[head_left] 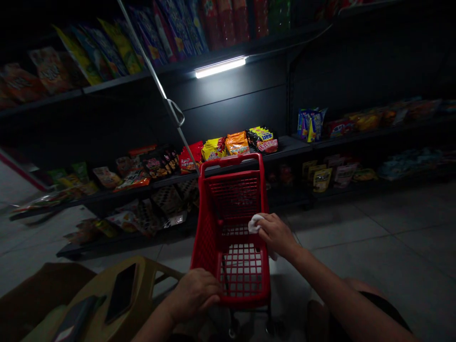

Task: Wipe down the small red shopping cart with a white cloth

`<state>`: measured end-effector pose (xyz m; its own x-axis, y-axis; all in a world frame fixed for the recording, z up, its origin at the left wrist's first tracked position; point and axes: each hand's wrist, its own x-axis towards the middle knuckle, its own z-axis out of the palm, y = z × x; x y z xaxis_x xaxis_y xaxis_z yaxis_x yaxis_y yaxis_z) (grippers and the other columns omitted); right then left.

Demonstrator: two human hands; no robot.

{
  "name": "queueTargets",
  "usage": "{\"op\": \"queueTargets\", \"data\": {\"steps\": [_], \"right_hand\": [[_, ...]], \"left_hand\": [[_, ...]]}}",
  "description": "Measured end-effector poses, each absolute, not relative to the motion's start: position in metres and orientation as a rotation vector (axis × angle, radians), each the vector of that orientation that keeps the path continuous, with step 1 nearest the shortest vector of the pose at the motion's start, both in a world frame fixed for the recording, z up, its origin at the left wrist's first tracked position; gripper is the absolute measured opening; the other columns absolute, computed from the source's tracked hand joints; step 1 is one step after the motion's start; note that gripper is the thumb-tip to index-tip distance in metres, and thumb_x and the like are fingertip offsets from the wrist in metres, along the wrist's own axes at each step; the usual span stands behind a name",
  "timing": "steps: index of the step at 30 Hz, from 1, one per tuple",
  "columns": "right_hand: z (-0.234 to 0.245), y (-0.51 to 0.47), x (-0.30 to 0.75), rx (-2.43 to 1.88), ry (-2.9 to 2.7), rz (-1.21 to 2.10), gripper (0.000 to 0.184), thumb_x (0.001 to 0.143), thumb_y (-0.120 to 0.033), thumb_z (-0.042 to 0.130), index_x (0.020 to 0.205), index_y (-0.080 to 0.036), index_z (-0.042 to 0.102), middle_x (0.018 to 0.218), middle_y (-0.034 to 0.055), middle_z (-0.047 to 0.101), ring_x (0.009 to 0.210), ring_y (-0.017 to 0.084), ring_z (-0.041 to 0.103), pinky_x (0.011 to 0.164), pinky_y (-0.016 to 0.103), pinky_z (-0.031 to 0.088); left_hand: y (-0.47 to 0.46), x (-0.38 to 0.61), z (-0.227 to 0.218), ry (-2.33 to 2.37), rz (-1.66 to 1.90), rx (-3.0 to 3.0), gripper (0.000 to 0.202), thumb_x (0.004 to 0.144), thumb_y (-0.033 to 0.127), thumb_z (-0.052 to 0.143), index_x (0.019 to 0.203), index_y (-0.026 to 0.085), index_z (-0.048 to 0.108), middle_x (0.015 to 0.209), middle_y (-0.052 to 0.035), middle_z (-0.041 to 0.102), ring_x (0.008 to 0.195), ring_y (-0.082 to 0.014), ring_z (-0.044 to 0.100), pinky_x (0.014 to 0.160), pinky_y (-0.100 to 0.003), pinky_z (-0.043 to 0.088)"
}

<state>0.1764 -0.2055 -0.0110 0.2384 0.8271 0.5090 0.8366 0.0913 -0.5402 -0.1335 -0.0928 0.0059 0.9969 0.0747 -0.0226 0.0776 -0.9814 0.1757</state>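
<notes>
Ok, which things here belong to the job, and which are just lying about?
In the job:
right hand
cloth
left hand
cart

Lying about:
phone
stool
snack packets
shelves

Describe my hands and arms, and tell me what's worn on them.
Both the left hand and the right hand are bare, with no gloves, and no watch or bracelet shows. The left forearm and right forearm are bare too. A dark sleeve shows at the lower edge of the view, on the right.
</notes>
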Motion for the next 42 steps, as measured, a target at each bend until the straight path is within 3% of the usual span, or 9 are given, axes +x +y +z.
{"op": "queueTargets", "data": {"steps": [3, 7, 10, 14, 18, 26, 33, 40, 42], "right_hand": [[-0.043, -0.226, 0.141, -1.563, -1.467, 0.065, 0.028, 0.091, -0.018, 0.049, 0.107, -0.028, 0.07, 0.134, 0.0024, 0.06, 0.117, 0.023, 0.054, 0.103, 0.042, 0.041], [-0.102, -0.247, 0.086, -1.4, -1.124, 0.127, 0.041, 0.094, -0.024, 0.049, 0.133, -0.034, 0.056, 0.148, 0.0031, 0.045, 0.134, 0.023, 0.045, 0.111, 0.043, 0.039], [-0.125, -0.237, 0.069, -1.367, -0.936, 0.11, 0.038, 0.092, -0.028, 0.054, 0.129, -0.035, 0.057, 0.142, 0.0045, 0.048, 0.132, 0.025, 0.047, 0.111, 0.046, 0.04], [-0.111, -0.193, 0.101, -1.378, -0.758, 0.104, 0.027, 0.091, -0.031, 0.054, 0.116, -0.027, 0.064, 0.133, 0.0087, 0.05, 0.128, 0.025, 0.047, 0.112, 0.048, 0.037], [-0.098, -0.159, 0.133, -1.371, -0.465, 0.082, 0.037, 0.09, -0.038, 0.05, 0.121, -0.02, 0.059, 0.126, 0.0118, 0.054, 0.123, 0.027, 0.049, 0.11, 0.052, 0.036], [-0.147, -0.206, 0.027, -1.326, -0.798, 0.231, 0.041, 0.097, -0.037, 0.043, 0.137, -0.034, 0.052, 0.141, 0.0058, 0.051, 0.135, 0.027, 0.044, 0.112, 0.049, 0.038], [-0.098, -0.135, 0.158, -1.368, -0.507, 0.029, 0.031, 0.094, -0.038, 0.05, 0.113, -0.02, 0.066, 0.144, 0.0118, 0.041, 0.136, 0.026, 0.039, 0.118, 0.047, 0.029], [-0.084, -0.144, 0.133, -1.299, -0.562, 0.081, 0.046, 0.1, -0.04, 0.037, 0.143, -0.026, 0.048, 0.15, 0.0069, 0.044, 0.142, 0.023, 0.034, 0.12, 0.05, 0.023], [-0.1, -0.165, 0.087, -1.318, -0.638, 0.082, 0.04, 0.101, -0.035, 0.035, 0.135, -0.032, 0.057, 0.152, 0.0021, 0.041, 0.145, 0.023, 0.03, 0.122, 0.052, 0.019]], "left_hand": [[-0.069, -0.128, 0.011, 0.193, -0.15, 2.923, 0.037, 0.099, 0.04, 0.038, 0.118, 0.031, 0.069, 0.116, -0.0017, 0.073, 0.107, -0.0199, 0.066, 0.098, -0.034, 0.044], [-0.066, -0.099, 0.005, 0.655, 0.044, 2.625, 0.045, 0.099, 0.042, 0.036, 0.133, 0.026, 0.059, 0.133, -0.0046, 0.065, 0.122, -0.02, 0.059, 0.107, -0.037, 0.043], [-0.089, -0.065, -0.008, 0.682, 0.216, 2.281, 0.055, 0.101, 0.049, 0.025, 0.142, 0.021, 0.05, 0.145, -0.0056, 0.055, 0.135, -0.0174, 0.049, 0.115, -0.037, 0.037], [-0.118, -0.033, -0.022, 0.611, 0.305, 2.143, 0.06, 0.101, 0.051, 0.023, 0.144, 0.017, 0.049, 0.147, -0.0069, 0.053, 0.138, -0.0164, 0.045, 0.119, -0.036, 0.031], [-0.123, -0.028, -0.027, 0.646, 0.29, 2.201, 0.059, 0.101, 0.051, 0.026, 0.145, 0.019, 0.048, 0.148, -0.0065, 0.051, 0.14, -0.0174, 0.043, 0.119, -0.038, 0.03], [-0.113, -0.028, -0.031, 0.809, 0.208, 2.26, 0.06, 0.101, 0.052, 0.019, 0.147, 0.024, 0.046, 0.146, -0.0022, 0.053, 0.136, -0.0182, 0.048, 0.114, -0.037, 0.038], [-0.119, -0.025, -0.022, 0.895, 0.155, 2.404, 0.054, 0.102, 0.047, 0.018, 0.147, 0.032, 0.045, 0.141, 0.0019, 0.057, 0.131, -0.0199, 0.054, 0.104, -0.035, 0.048], [-0.122, -0.016, -0.027, 0.879, 0.161, 2.377, 0.055, 0.102, 0.047, 0.018, 0.148, 0.029, 0.043, 0.147, -0.0003, 0.052, 0.135, -0.0201, 0.049, 0.108, -0.038, 0.045], [-0.121, -0.016, -0.031, 0.897, 0.153, 2.378, 0.056, 0.102, 0.048, 0.019, 0.148, 0.026, 0.044, 0.148, -0.0024, 0.051, 0.135, -0.0203, 0.049, 0.109, -0.037, 0.044]]}}
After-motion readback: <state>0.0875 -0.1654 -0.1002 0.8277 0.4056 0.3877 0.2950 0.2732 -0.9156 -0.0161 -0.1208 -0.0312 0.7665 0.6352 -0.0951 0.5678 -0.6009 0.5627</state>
